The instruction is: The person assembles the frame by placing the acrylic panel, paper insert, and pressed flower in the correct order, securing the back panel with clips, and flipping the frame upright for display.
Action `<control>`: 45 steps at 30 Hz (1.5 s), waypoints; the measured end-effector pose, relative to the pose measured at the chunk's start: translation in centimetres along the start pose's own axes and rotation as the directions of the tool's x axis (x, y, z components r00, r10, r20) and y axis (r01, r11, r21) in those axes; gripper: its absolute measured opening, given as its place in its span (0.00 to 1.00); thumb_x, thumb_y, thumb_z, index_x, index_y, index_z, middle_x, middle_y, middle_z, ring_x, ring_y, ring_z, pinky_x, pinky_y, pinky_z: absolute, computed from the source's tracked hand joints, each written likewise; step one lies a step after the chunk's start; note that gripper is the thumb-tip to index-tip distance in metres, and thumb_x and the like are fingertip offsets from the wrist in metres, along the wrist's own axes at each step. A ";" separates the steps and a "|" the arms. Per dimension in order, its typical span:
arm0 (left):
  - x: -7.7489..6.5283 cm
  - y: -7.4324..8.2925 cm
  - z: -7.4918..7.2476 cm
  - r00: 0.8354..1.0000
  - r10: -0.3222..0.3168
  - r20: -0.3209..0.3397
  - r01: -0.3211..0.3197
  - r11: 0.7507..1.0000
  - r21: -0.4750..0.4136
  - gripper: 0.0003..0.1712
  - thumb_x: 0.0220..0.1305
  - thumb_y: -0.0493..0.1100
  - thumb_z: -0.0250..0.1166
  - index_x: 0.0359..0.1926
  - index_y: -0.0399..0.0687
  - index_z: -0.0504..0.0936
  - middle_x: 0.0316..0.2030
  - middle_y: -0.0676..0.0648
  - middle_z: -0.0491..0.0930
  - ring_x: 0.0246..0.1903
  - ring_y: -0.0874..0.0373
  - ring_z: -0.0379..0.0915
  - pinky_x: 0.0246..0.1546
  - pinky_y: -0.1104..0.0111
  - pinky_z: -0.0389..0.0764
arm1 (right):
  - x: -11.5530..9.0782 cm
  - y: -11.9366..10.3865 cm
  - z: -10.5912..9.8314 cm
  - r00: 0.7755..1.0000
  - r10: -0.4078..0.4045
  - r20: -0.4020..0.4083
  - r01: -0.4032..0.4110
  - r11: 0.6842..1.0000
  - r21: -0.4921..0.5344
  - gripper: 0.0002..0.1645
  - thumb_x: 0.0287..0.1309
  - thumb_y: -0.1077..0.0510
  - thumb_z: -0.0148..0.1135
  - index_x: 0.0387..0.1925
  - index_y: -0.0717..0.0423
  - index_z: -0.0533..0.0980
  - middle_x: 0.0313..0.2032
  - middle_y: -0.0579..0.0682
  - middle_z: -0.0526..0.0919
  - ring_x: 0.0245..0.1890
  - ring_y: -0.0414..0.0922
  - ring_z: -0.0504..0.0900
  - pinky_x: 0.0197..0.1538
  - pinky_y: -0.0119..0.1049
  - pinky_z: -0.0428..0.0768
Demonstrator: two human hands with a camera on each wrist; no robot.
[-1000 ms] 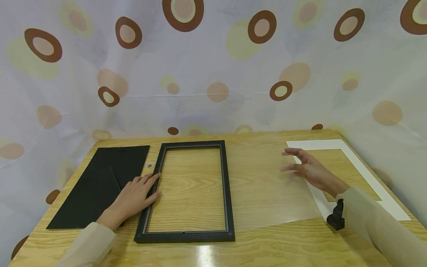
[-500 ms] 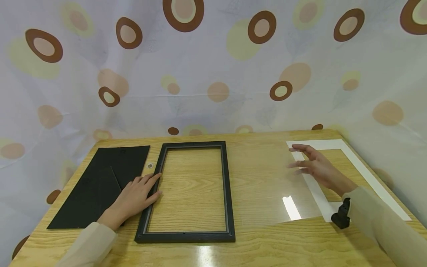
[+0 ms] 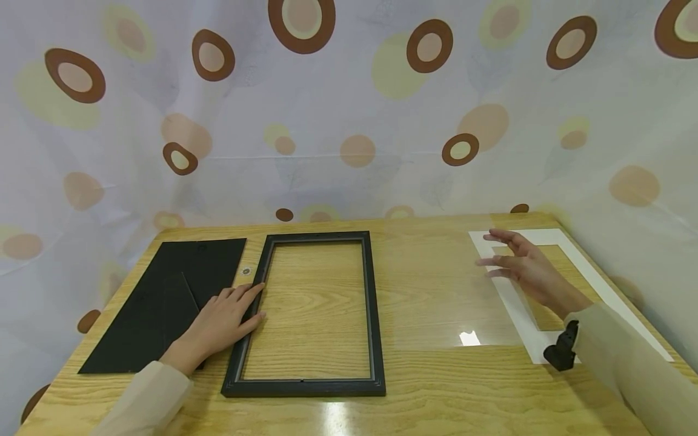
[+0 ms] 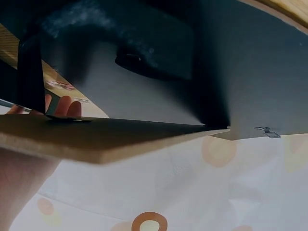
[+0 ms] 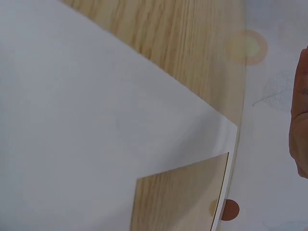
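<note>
A black picture frame (image 3: 376,315) lies flat in the middle of the wooden table, its opening showing bare wood. My left hand (image 3: 220,324) rests on its left bar, fingers extended over the bar. To the frame's right is a clear sheet (image 3: 436,303), raised and tilted, with a bright glare near its lower edge. My right hand (image 3: 537,275) holds the sheet by its right side, fingertips partly showing through it. Under this hand lies a white mat board (image 3: 594,266) with a rectangular cutout, which fills much of the right wrist view.
The black backing board (image 3: 142,315) with its easel leg (image 4: 144,91) lies at the left, beneath my left forearm. A small round sticker (image 3: 246,271) sits between board and frame. A patterned curtain (image 3: 327,109) closes off the back and sides.
My right hand has moved a little right and up, and the clear sheet's lower edge has risen with it. A glare has appeared on the sheet. My left hand stays on the frame.
</note>
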State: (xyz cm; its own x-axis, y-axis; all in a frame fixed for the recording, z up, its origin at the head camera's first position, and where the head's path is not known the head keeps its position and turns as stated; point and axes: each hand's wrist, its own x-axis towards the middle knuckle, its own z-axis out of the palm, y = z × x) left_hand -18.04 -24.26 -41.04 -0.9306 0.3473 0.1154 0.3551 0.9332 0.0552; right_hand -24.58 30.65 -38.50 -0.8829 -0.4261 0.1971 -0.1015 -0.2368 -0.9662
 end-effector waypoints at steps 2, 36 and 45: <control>0.0 0.0 0.0 1.000 0.003 0.003 -0.003 1.000 0.002 0.34 0.63 0.60 0.53 0.66 0.51 0.62 0.59 0.41 0.68 0.54 0.40 0.66 0.47 0.45 0.69 | 0.1 -0.1 0.2 1.000 -0.013 0.001 0.013 0.999 0.031 0.26 0.64 0.75 0.38 0.60 0.54 0.59 0.56 0.44 0.63 0.42 0.44 0.83 0.41 0.33 0.81; 0.5 -2.4 -1.0 0.995 0.088 0.041 -0.085 0.994 -0.069 0.34 0.63 0.62 0.51 0.66 0.54 0.63 0.59 0.46 0.70 0.57 0.43 0.64 0.53 0.45 0.66 | 4.4 2.8 11.0 0.990 0.121 -0.073 -0.115 0.991 0.071 0.24 0.63 0.72 0.44 0.55 0.47 0.62 0.57 0.49 0.59 0.39 0.42 0.83 0.39 0.32 0.81; 0.4 -3.0 -1.1 0.994 0.094 0.057 -0.087 0.989 -0.115 0.33 0.63 0.62 0.52 0.66 0.57 0.62 0.58 0.48 0.72 0.59 0.44 0.62 0.54 0.44 0.64 | 5.1 4.1 14.3 0.985 0.155 -0.079 -0.151 0.987 0.062 0.27 0.61 0.75 0.43 0.58 0.50 0.60 0.60 0.53 0.57 0.37 0.40 0.83 0.39 0.31 0.81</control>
State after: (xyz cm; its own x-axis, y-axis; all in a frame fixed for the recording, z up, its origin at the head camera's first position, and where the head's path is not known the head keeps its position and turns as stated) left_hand -19.36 -27.04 -40.05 -0.8965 0.4384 0.0639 0.4429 0.8824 0.1590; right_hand -23.00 15.04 -39.13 -0.9213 -0.3876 0.0309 0.0613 -0.2231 -0.9729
